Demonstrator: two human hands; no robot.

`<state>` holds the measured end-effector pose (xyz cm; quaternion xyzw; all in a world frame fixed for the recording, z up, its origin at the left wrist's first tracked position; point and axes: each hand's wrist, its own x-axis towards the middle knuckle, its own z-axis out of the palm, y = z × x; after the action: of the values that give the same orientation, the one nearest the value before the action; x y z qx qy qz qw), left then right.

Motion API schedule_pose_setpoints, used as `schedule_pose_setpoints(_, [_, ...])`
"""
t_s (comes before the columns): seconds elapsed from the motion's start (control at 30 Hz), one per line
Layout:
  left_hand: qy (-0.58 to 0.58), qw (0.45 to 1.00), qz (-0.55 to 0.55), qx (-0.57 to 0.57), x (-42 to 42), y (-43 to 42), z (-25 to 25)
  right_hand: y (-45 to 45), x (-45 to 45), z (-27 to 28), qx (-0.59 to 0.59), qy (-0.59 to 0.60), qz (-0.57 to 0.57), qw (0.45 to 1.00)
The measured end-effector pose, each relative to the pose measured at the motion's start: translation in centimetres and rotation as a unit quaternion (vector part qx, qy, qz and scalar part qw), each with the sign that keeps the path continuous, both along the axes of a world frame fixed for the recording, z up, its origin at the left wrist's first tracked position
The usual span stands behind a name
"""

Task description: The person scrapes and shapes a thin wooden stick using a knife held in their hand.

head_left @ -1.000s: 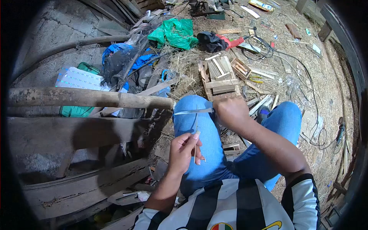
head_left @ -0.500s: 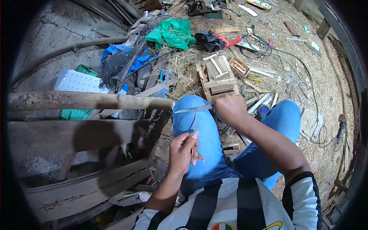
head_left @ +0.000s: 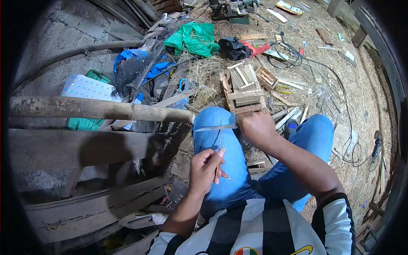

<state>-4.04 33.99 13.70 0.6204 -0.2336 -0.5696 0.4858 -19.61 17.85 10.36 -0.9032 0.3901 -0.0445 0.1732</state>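
A thin stick is pinched between the thumb and fingers of my left hand, and it points up and away over my left thigh. My right hand is closed in a fist round a knife whose handle is hidden by the fingers. The knife's blade reaches leftward from the fist and crosses the stick near its far end, above the blue jeans at the knee. The lower part of the stick is mostly hidden by my left hand.
Beyond my knees are a wooden crate holding wood pieces and a small wooden box. A wooden pole runs along the left. Farther off lie a green bag, a red tool, yellow pliers and a black cable.
My left hand has shifted slightly, with the stick still in it. The blade's angle across the stick has changed a little. The whole view has shifted slightly.
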Motion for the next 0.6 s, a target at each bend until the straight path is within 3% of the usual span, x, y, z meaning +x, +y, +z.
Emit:
schedule_pose_setpoints(0.43, [-0.017,1.000,0.021,-0.001,-0.5,-0.4,-0.2,-1.1,-0.3,-0.7,0.010,0.004,-0.013,1.000])
schedule_pose_setpoints(0.6, [-0.018,1.000,0.022,-0.008,-0.4,0.0,-0.2,-2.7,-0.7,0.3,0.051,0.070,-0.068,0.994])
